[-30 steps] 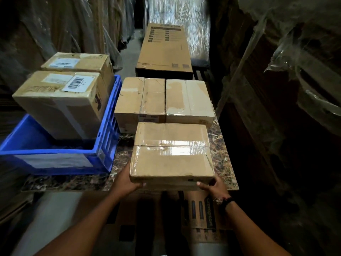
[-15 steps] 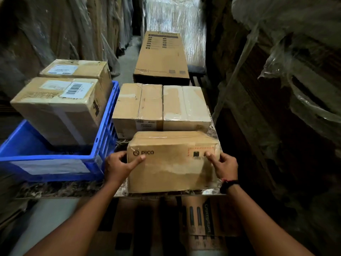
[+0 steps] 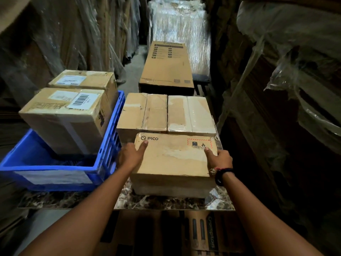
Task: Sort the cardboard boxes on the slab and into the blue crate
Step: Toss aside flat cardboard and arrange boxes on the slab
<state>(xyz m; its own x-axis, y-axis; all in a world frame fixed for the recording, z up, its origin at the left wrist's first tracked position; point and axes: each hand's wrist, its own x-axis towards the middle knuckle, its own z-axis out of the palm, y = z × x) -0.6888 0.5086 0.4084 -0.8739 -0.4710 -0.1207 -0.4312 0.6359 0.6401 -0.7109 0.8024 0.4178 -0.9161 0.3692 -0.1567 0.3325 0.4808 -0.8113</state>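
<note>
Left grip [image 3: 132,156] and right grip [image 3: 219,159] clasp the sides of a tan PICO-printed cardboard box [image 3: 175,163] on the marbled stone table [image 3: 156,203]. A blue plastic crate [image 3: 55,175] sits left of the left grip.

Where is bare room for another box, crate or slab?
Free: the near end of the blue crate, between its front wall and the barcode box; a narrow strip of slab along the near edge, before the PICO box. Crowded: behind the PICO box, gripped by left hand and right hand, the left taped box and right taped box sit side by side.
</note>
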